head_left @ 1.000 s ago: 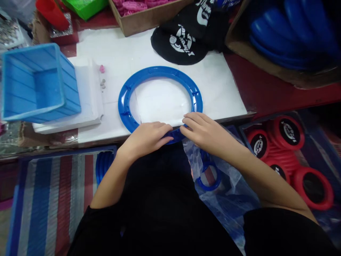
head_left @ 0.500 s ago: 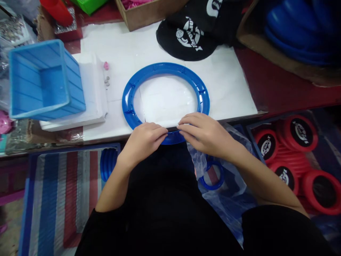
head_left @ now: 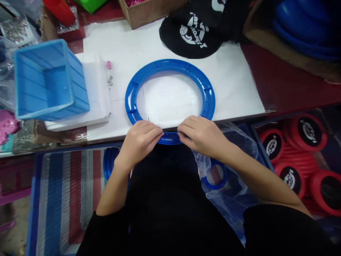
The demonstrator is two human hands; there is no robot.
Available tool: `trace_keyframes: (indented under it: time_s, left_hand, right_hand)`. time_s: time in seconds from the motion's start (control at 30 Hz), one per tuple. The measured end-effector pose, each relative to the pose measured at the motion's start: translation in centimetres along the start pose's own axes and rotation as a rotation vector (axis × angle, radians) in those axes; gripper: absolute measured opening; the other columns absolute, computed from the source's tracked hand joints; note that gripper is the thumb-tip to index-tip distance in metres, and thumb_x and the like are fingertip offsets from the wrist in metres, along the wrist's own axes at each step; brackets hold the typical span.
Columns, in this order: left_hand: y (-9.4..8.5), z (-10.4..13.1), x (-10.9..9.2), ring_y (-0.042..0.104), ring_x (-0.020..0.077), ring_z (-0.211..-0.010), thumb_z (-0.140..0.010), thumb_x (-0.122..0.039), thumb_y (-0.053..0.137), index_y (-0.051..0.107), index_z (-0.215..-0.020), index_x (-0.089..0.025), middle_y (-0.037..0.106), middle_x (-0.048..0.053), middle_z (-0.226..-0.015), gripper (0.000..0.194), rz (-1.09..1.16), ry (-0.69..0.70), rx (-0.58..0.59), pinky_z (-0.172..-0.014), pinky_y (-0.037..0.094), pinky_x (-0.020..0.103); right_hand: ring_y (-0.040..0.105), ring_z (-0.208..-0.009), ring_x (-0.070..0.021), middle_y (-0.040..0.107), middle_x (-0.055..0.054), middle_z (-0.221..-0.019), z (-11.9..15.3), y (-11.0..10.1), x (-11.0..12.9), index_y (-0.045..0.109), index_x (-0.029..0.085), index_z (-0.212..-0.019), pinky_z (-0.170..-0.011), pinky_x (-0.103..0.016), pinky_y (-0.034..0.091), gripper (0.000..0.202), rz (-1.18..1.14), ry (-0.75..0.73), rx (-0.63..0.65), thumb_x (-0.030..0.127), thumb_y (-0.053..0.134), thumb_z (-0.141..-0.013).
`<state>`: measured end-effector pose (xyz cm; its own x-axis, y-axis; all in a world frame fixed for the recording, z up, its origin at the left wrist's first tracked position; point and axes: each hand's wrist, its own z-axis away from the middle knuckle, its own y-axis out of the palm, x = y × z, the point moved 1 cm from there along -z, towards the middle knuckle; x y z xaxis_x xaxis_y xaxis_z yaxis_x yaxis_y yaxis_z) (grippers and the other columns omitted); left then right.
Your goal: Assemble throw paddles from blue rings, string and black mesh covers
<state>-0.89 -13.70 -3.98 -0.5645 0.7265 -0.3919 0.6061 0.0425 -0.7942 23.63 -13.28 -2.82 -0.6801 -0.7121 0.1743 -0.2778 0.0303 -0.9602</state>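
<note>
- A glossy blue plastic ring [head_left: 170,65], with small ribs inside its channelled band, lies on the white paper sheet [head_left: 117,117] that covers the middle of the dark red work surface [head_left: 287,89]; its near arc juts out past the surface's near edge.
- The left hand [head_left: 142,140] is nearly closed, fingers curled and thumb drawn up to them, pinching the ring's near arc on its left part.
- The right hand [head_left: 201,137] is likewise nearly closed, fingertips and thumb gripping the same arc on its right part; a short stretch of blue shows between the hands.
- Toward the surface's left near corner, an open light-blue plastic bin [head_left: 79,85] stands on a white flat stack [head_left: 99,96].
- Just right of that stack lie a tiny pink piece [head_left: 109,65] and a few small grey pieces [head_left: 110,81].
- Black flat pieces with white lettering [head_left: 183,49] overlap the sheet's far edge, right of a brown cardboard box [head_left: 149,14].
- Below the near edge, to the right, red round pieces with black centres [head_left: 291,153] are piled; to the left is a crate with a red, white and blue striped lining [head_left: 76,192], blue rings [head_left: 108,161] at its far right corner.
</note>
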Motion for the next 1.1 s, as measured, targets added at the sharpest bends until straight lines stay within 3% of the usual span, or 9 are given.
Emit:
trace_keyframes:
  time_s: [0.4,0.67,0.8,0.9,1.1]
  left_hand:
    - [-0.3,-0.8,0.2,0.07,0.0212,-0.084,-0.106,-0.009,0.051,0.067,-0.098,-0.017,0.076,0.008,-0.092,0.02,-0.099,0.107,0.198,-0.074,0.055,0.035]
    - [0.1,0.7,1.3,0.076,0.0224,-0.105,-0.105,-0.017,0.063,0.068,-0.119,-0.018,0.078,0.01,-0.11,0.015,0.156,0.031,0.018,-0.091,0.065,0.04]
    - [-1.2,2.1,2.3,0.076,0.0262,-0.12,-0.099,-0.014,0.07,0.07,-0.122,-0.02,0.08,0.01,-0.118,0.024,0.138,-0.042,-0.147,-0.109,0.062,0.053]
    - [-2.3,3.2,3.0,0.075,0.0273,-0.123,-0.098,-0.008,0.069,0.071,-0.119,-0.02,0.08,0.009,-0.118,0.025,0.062,-0.125,-0.238,-0.109,0.063,0.054]
    - [-2.7,4.5,3.5,0.071,0.0294,-0.13,-0.097,-0.005,0.067,0.069,-0.125,-0.02,0.077,0.012,-0.126,0.032,-0.002,-0.142,-0.224,-0.108,0.063,0.053]
  right_hand:
    - [0.059,-0.082,-0.0231,0.071,-0.01,-0.087,-1.2,-0.5,0.8,0.069,0.015,-0.088,-0.071,-0.037,0.034,0.017,0.061,0.064,0.221,0.012,0.055,-0.098]
    - [0.065,-0.088,-0.0236,0.073,-0.009,-0.096,-1.0,-1.3,-1.1,0.068,0.018,-0.099,-0.079,-0.037,0.048,0.013,-0.282,0.071,0.273,0.02,0.056,-0.103]
    - [0.07,-0.089,-0.0231,0.075,-0.008,-0.099,-1.0,-2.1,-2.2,0.07,0.02,-0.101,-0.078,-0.037,0.052,0.015,-0.441,0.103,0.345,0.026,0.058,-0.106]
    - [0.073,-0.091,-0.0224,0.077,-0.007,-0.102,-1.1,-2.6,-3.1,0.073,0.021,-0.104,-0.079,-0.036,0.055,0.016,-0.541,0.099,0.38,0.029,0.059,-0.106]
    - [0.077,-0.099,-0.021,0.08,-0.006,-0.112,-1.2,-3.3,-5.4,0.078,0.023,-0.115,-0.083,-0.034,0.061,0.021,-0.677,0.007,0.427,0.033,0.062,-0.106]
